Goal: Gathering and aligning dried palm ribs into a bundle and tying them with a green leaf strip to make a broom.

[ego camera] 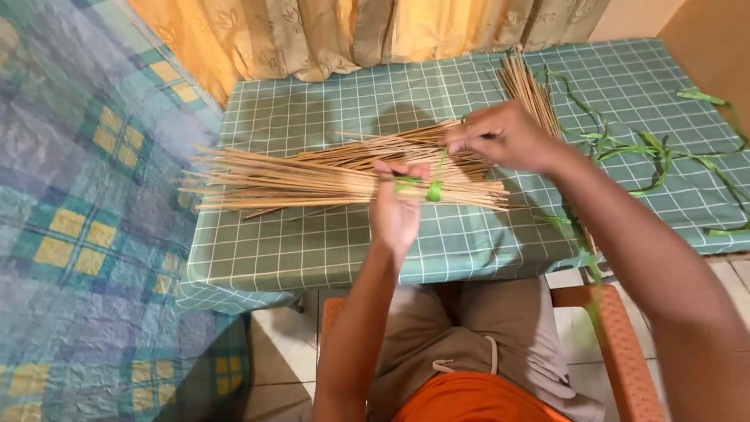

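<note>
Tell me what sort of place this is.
Probably a room in a home: a bed with a checked quilt, drawn curtains, and a small table under a green checked cloth.

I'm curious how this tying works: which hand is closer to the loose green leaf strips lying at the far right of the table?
The right hand. It sits just left of the loose green leaf strips, above the stick bundle. The left hand grips the bundle further left.
</note>
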